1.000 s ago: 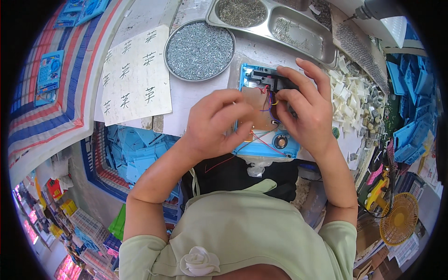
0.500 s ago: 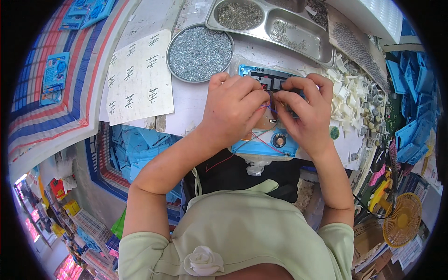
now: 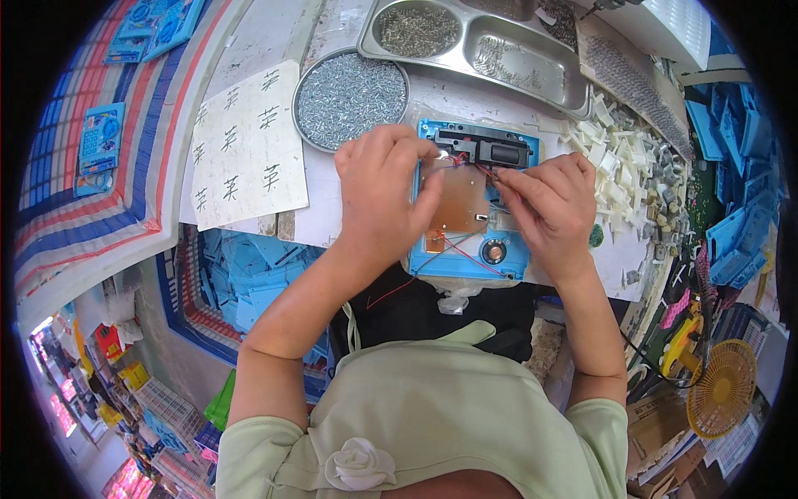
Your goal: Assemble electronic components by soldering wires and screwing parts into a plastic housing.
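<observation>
A blue plastic housing (image 3: 465, 264) lies on the bench in front of me, with a brown circuit board (image 3: 461, 200), a black part (image 3: 504, 153) along its far side and a small round speaker (image 3: 494, 251) at its near right. My left hand (image 3: 381, 190) is over the housing's left edge, thumb and index finger apart, the index fingertip by thin wires (image 3: 460, 160) at the board's far edge. On the right, thumb and index finger of my right hand (image 3: 550, 208) pinch a thin wire beside the black part. Red wires (image 3: 453, 242) trail across the near end.
A round tray of small metal screws (image 3: 352, 96) and a steel compartment tray (image 3: 573, 98) stand beyond the housing. White plastic pieces (image 3: 611, 158) are heaped at right. A marked paper sheet (image 3: 251, 150) lies left; blue parts (image 3: 258, 266) fill a bin below.
My left hand has moved left, away from the middle of the housing, uncovering the board and the black part. My right hand has drawn slightly down and right, off the black part.
</observation>
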`<state>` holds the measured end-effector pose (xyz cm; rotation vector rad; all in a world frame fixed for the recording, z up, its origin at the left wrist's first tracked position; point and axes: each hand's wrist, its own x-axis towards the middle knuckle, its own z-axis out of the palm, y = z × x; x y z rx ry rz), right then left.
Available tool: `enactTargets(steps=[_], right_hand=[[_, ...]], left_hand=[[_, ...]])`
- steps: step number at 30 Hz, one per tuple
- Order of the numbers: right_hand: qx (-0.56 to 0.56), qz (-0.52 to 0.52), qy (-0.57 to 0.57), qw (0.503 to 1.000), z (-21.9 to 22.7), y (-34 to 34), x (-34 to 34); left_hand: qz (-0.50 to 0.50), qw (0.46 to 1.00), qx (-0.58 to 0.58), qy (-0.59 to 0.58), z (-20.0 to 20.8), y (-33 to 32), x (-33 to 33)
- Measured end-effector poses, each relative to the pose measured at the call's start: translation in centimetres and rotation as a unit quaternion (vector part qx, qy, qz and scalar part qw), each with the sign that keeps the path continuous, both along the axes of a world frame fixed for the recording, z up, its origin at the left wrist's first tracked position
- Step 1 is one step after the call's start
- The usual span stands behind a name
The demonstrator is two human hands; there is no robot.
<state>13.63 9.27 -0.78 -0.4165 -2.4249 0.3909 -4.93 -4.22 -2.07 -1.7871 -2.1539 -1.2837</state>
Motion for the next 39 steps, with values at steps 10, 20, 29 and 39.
enactTargets(steps=[10, 20, 29, 39], right_hand=[[-0.151, -0.004, 0.051, 0.987, 0.2, 0.8, 0.6], [-0.086, 0.013, 0.053, 0.995, -0.1, 1.6, 0.6], [-0.058, 0.032, 0.070, 0.995, 0.1, 2.0, 0.1], [-0.098, 0.035, 0.113, 0.988, 0.4, 1.8, 0.3]], left_hand=[[-0.093, 0.995, -0.021, 0.033, 3.1, 2.8, 2.1], [-0.036, 0.999, -0.014, -0.017, 0.6, 2.0, 0.0], [-0.101, 0.987, 0.008, -0.126, 4.9, 1.4, 5.5], [-0.098, 0.926, -0.121, -0.345, 2.4, 2.9, 4.4]])
